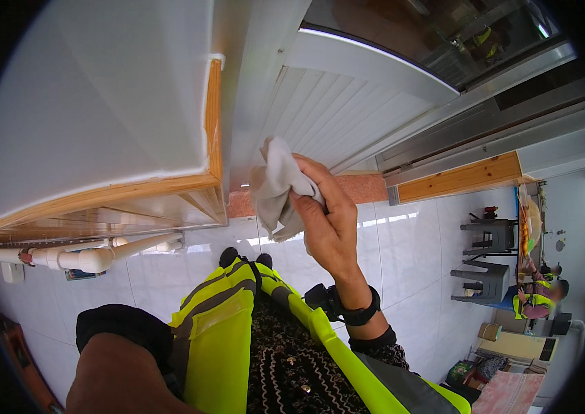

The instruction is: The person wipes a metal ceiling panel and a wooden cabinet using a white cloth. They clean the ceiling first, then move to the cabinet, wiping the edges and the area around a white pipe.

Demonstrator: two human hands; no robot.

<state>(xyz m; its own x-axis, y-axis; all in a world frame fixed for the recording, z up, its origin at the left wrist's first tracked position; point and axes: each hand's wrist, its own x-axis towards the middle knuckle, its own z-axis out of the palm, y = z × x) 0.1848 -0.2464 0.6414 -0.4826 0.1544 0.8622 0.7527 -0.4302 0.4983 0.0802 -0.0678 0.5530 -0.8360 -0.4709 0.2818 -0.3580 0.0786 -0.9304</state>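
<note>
My right hand point(331, 217) pinches a crumpled, pale grey cloth point(282, 191) between thumb and fingers. The cloth is in front of the lower part of a white metal-framed door point(344, 108) with a ribbed panel and a dark glass pane point(406, 36) above it. Whether the cloth touches the panel I cannot tell. A black strap with a small device point(344, 305) is round my right wrist. Of my left arm only the forearm point(116, 367), with a black band, shows at the bottom left; my left hand is out of view.
Wood trim point(168, 186) edges the white wall on the left, with white pipes point(90, 259) below it. A reddish threshold point(359, 189) lies at the door's foot. On the tiled floor point(411, 269) stand grey stools point(489, 279); beyond them people in yellow vests point(530, 305) are at a table.
</note>
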